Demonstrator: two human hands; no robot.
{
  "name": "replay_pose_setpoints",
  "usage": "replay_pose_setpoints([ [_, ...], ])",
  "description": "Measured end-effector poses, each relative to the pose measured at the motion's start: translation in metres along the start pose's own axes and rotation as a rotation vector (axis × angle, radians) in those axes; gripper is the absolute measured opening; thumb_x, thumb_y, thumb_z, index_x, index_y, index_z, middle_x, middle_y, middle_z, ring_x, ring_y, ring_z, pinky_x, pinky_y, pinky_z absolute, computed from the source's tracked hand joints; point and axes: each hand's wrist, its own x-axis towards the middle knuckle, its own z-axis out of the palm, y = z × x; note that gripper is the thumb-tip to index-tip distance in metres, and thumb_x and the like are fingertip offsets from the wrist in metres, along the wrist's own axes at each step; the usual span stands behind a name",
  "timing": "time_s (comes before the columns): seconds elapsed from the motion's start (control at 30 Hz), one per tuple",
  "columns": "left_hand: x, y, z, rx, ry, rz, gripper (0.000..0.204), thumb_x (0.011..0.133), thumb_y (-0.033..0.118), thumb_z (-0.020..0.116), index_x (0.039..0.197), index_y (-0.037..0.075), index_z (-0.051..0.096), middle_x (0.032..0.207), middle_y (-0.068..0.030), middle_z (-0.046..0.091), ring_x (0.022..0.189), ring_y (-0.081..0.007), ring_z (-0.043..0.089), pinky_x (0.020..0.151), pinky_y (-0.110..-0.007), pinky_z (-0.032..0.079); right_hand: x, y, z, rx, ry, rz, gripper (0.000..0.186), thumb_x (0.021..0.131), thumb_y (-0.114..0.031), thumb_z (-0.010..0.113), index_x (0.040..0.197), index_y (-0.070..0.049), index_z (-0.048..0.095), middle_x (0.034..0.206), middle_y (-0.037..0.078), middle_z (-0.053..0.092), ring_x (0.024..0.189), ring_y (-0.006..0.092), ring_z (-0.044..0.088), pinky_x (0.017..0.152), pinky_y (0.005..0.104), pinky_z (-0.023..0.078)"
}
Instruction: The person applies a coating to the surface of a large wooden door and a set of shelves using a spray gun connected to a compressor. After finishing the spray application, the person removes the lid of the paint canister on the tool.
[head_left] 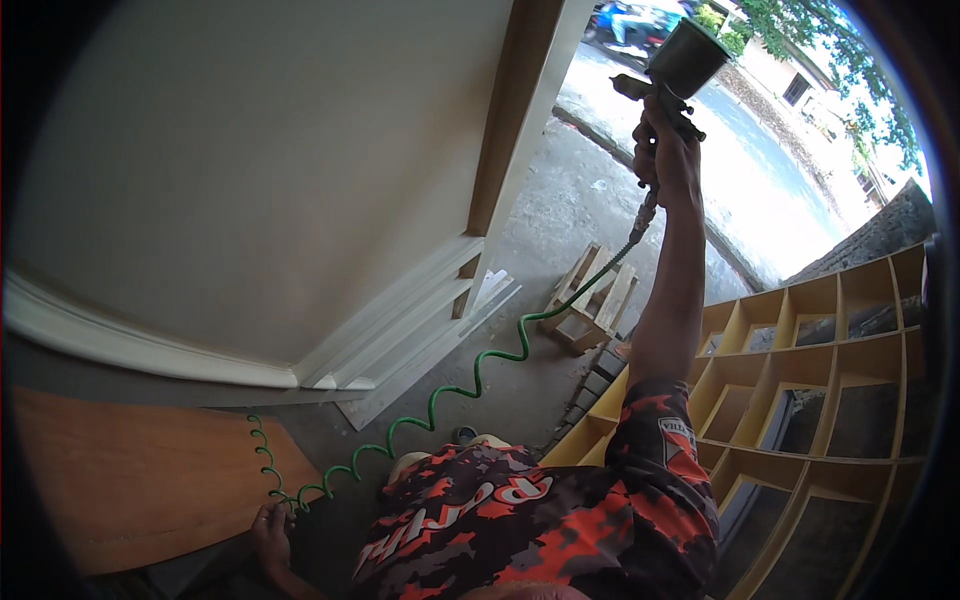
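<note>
Raised at arm's length toward the upper right, my right hand [668,155] is wrapped round the grip of a paint spray gun [690,58] with a grey cup on top. The gun's nozzle points left, toward the white panelled piece [270,180]. From its handle a coiled green air hose [478,368] runs down and left across my front. Low on the left, my left hand [272,535] is closed on the hose, beside a flat brown wooden board [130,470].
A wooden rack of open square compartments [780,390] stands at my right. A small slatted wooden stool [590,300] is on the concrete floor ahead. Beyond the kerb lies a bright street [770,150] with a blurred blue vehicle [625,25] at the top.
</note>
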Motion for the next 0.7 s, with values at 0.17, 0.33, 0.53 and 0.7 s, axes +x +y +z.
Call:
replay_pose_setpoints([
  [0.17,-0.002,0.006,0.011,-0.012,0.000,-0.006,0.017,0.111,0.018,0.060,0.110,0.002,0.067,0.087,-0.0028,0.066,0.081,-0.0120,0.063,0.072,-0.029,0.051,0.002,-0.013,0.014,-0.070,0.098,-0.097,0.035,0.108,-0.041,0.069,0.090,-0.012,0.062,0.064,-0.004,0.052,0.042,0.0022,0.038,0.039,0.0254,0.026],
  [0.33,-0.002,0.007,0.011,-0.033,-0.020,-0.004,0.018,0.111,0.018,0.061,0.109,0.001,0.067,0.087,-0.0029,0.066,0.081,-0.0119,0.063,0.071,-0.029,0.051,-0.005,-0.015,0.018,-0.062,0.021,-0.033,0.039,0.109,-0.042,0.068,0.088,-0.009,0.063,0.065,-0.001,0.054,0.042,0.0035,0.040,0.039,0.0261,0.026],
  [0.53,0.003,0.005,-0.004,0.008,-0.012,-0.004,0.021,0.112,0.020,0.061,0.109,0.000,0.068,0.088,-0.0036,0.067,0.081,-0.0122,0.063,0.072,-0.029,0.051,-0.037,-0.017,0.043,-0.021,-0.042,-0.049,0.041,0.107,-0.038,0.072,0.082,-0.007,0.065,0.060,0.000,0.054,0.041,0.0080,0.042,0.041,0.0281,0.029],
  [0.7,0.008,-0.003,-0.025,0.022,-0.016,-0.023,0.023,0.112,0.021,0.060,0.109,0.000,0.067,0.087,-0.0043,0.067,0.080,-0.0127,0.062,0.073,-0.031,0.051,-0.067,-0.018,0.066,-0.043,-0.039,-0.046,0.041,0.107,-0.038,0.072,0.083,-0.006,0.066,0.060,0.001,0.054,0.040,0.0090,0.044,0.040,0.0293,0.030],
])
